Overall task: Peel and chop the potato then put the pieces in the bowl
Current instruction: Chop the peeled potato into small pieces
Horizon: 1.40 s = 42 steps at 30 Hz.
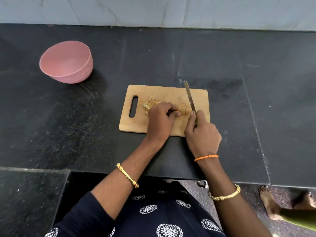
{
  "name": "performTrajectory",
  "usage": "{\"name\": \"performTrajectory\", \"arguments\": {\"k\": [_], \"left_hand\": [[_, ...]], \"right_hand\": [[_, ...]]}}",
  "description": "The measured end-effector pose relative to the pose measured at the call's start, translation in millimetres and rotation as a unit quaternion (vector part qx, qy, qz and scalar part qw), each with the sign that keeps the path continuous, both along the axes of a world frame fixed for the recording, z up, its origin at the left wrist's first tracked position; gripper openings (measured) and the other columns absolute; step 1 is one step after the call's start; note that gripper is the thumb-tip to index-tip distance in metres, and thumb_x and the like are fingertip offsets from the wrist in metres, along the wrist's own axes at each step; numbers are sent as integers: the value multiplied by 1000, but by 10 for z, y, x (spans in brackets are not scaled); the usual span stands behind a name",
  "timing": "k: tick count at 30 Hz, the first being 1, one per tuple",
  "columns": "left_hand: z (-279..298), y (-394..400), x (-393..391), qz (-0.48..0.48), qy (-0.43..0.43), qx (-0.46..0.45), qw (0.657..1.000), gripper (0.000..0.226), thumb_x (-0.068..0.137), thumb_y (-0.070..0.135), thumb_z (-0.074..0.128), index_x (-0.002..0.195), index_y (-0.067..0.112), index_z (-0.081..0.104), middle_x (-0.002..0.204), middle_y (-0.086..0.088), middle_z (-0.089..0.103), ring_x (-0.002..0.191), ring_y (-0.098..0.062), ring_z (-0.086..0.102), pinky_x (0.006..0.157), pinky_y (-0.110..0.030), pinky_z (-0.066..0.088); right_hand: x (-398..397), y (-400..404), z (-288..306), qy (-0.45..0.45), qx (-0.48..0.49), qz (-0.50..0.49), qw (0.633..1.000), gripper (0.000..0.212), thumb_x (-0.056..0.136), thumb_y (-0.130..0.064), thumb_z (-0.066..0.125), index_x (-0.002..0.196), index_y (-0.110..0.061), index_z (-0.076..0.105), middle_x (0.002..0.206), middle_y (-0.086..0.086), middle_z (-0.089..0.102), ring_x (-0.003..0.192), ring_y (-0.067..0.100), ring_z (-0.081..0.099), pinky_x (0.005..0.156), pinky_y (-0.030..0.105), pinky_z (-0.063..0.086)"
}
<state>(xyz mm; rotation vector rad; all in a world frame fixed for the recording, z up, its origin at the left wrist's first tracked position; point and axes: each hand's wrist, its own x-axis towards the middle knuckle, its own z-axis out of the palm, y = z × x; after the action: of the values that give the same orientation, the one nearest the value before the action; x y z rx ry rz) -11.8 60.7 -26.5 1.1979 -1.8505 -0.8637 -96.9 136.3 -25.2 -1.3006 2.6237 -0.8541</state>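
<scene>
A wooden cutting board [200,98] lies on the dark stone counter. On it my left hand [160,117] curls over the pale potato [183,109], holding it down; sliced edges show at its right end. A small heap of peels and cut bits [150,104] sits just left of my fingers. My right hand [202,132] grips the handle of a knife [189,96], whose blade points away from me, just right of the potato. A pink bowl [56,60] stands far to the left, holding nothing I can see.
The tiled wall [153,11] rises behind the counter. The counter's front edge [153,174] steps back around my body. Another person's bare feet [273,202] stand on the floor at the lower right.
</scene>
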Motion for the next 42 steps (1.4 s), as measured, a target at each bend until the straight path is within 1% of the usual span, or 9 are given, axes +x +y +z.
{"name": "performTrajectory", "arguments": {"k": [5, 8, 11, 13, 18, 25, 31, 35, 42], "left_hand": [[-17, 10, -13, 13, 2, 2, 1000, 11, 75, 1, 73, 85, 5, 73, 81, 1, 69, 75, -2, 60, 73, -6, 47], [-35, 18, -24, 18, 6, -5, 1000, 11, 75, 0, 73, 85, 5, 72, 81, -1, 70, 75, -1, 61, 74, -7, 48], [-55, 9, -20, 21, 8, -10, 1000, 11, 75, -1, 72, 84, 5, 72, 81, -2, 70, 76, -2, 61, 73, -11, 50], [-33, 13, -31, 21, 7, -8, 1000, 10, 75, -2, 72, 83, 4, 72, 80, -2, 70, 74, 0, 60, 73, -11, 49], [-15, 15, -32, 17, -2, 10, 1000, 11, 75, -4, 71, 83, 5, 71, 76, 9, 63, 70, 13, 58, 71, -6, 46], [39, 20, -76, 27, -19, 26, 999, 11, 74, 0, 72, 81, 8, 72, 77, 0, 70, 74, -7, 65, 76, -18, 52], [69, 40, -90, 33, -26, 16, 999, 10, 73, -1, 72, 79, 8, 71, 74, 6, 65, 67, 6, 58, 71, -2, 43], [24, 84, -67, 29, -23, -9, 999, 10, 74, 1, 73, 79, 9, 71, 77, 6, 65, 73, -2, 59, 74, -8, 45], [-2, 113, -64, 24, -12, -24, 999, 11, 74, 0, 72, 82, 7, 72, 80, 7, 64, 78, -7, 61, 77, -17, 50]], "right_hand": [[19, -20, -86, 47, -26, -43, 998, 25, 95, -33, 38, 78, -15, 41, 46, -6, 26, 40, 31, 41, 44, 20, 13], [-18, -42, -113, 53, -14, -36, 998, 26, 95, -34, 36, 78, -15, 42, 47, -2, 33, 43, 33, 46, 44, 23, 21], [-45, -57, -92, 47, 5, -22, 999, 25, 98, -34, 36, 79, -18, 35, 49, 0, 36, 47, 30, 40, 44, 24, 18], [-58, -69, -74, 33, 27, -23, 999, 25, 98, -36, 34, 80, -19, 33, 52, 1, 37, 50, 30, 41, 46, 28, 23], [-76, -88, -10, 13, 63, -12, 998, 26, 98, -38, 30, 82, -19, 33, 54, -2, 34, 56, 29, 41, 51, 31, 28], [-173, -198, 86, -54, 88, 26, 994, 26, 99, -36, 31, 84, -17, 38, 68, 4, 46, 64, 30, 42, 59, 33, 33], [-171, -209, 115, -74, 79, 49, 993, 27, 99, -37, 31, 84, -17, 40, 65, 1, 42, 65, 28, 41, 59, 33, 32], [-250, -50, 116, -100, 81, 62, 990, 31, 98, -37, 32, 80, -14, 42, 61, -1, 39, 66, 29, 43, 60, 33, 33], [-209, 74, 80, -44, 101, 123, 986, 29, 99, -37, 32, 82, -15, 43, 63, 2, 45, 62, 28, 45, 57, 31, 37]]}}
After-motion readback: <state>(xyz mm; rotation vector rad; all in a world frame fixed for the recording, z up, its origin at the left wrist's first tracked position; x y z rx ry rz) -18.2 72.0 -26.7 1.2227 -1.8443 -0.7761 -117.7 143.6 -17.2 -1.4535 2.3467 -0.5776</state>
